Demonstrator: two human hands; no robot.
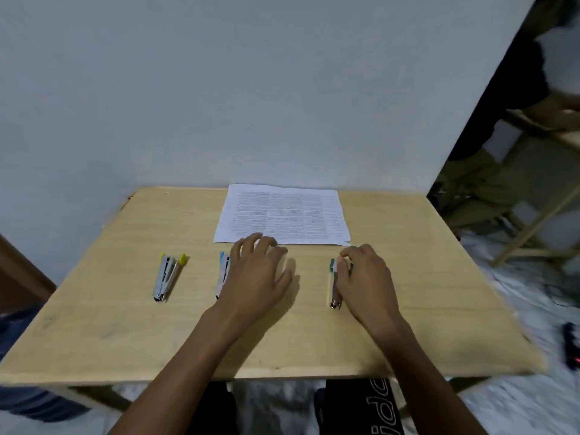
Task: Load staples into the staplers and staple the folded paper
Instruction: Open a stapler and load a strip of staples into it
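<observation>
Three small metal staplers lie in a row on the wooden table (125, 324). The yellow-tipped stapler (169, 276) lies open at the left, untouched. My left hand (258, 277) partly hides the blue-tipped stapler (223, 272) in the middle; it hovers or rests just right of it with fingers spread and loosely bent, and its fingertips reach the near edge of the paper. My right hand (365, 279) grips the green-tipped stapler (332, 282), fingers curled over its front end. The printed paper (282, 215) lies flat at the table's far edge.
A pale wall stands right behind the table. At the right a wooden frame (533, 215) stands on a light floor covering, with a dark device (571, 346) on the floor. My knees show under the table's near edge.
</observation>
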